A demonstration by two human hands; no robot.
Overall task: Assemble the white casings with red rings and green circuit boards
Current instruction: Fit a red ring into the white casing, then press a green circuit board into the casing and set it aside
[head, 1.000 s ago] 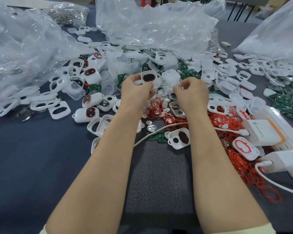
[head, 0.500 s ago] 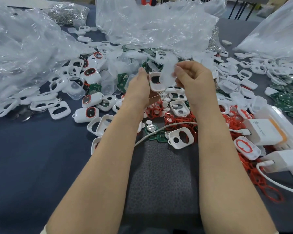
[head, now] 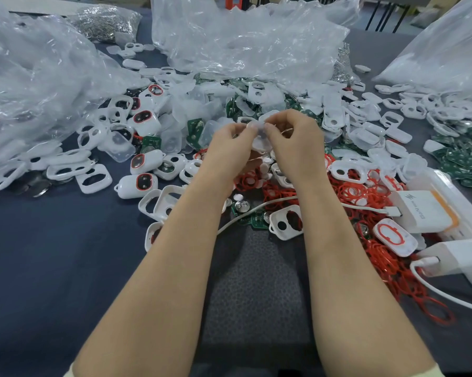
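My left hand [head: 230, 149] and my right hand [head: 294, 144] meet above the parts pile and together pinch one white casing [head: 259, 142], mostly hidden by my fingers. A translucent cover piece [head: 267, 118] sticks up between my fingertips. Loose red rings [head: 362, 191] lie in a heap to the right of my hands. Green circuit boards [head: 463, 156] are piled at the far right, and more [head: 194, 126] show among the casings. Assembled casings with red rings [head: 136, 183] lie to the left.
Big clear plastic bags [head: 30, 85] stand left, centre back and right. White chargers on a power strip [head: 425, 210] with a cable [head: 256, 210] sit at the right. Empty white frames [head: 93, 179] and coin cells [head: 36, 186] lie left. A grey mat [head: 256, 289] lies between my forearms.
Both hands have closed together on the casing, lowered slightly; the translucent cover, held up apart by my right hand, is now pressed against the casing.
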